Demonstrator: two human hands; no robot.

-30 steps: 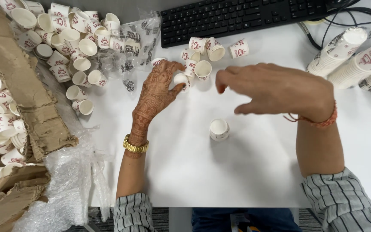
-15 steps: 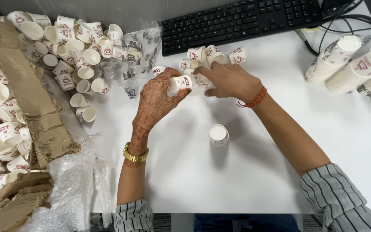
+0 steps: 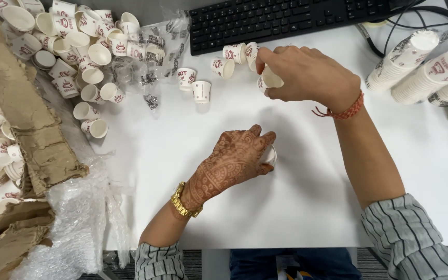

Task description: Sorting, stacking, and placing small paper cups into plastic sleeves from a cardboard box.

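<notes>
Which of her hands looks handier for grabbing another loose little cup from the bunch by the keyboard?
Probably the right hand: it already lies among the loose cups by the keyboard, gripping one. The left hand is nearer her, covering a single cup mid-desk.

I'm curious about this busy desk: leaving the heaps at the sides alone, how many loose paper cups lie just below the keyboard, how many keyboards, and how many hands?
Loose paper cups below keyboard: 6
Keyboard: 1
Hands, left hand and right hand: 2
Total: 9

A white desk [image 3: 296, 207] carries scattered small white paper cups [image 3: 94, 67], a black computer keyboard [image 3: 286, 21] and stacked cup sleeves [image 3: 431, 62]. Torn brown cardboard [image 3: 27, 124] and clear plastic wrap [image 3: 73, 228] lie along its left edge.
</notes>
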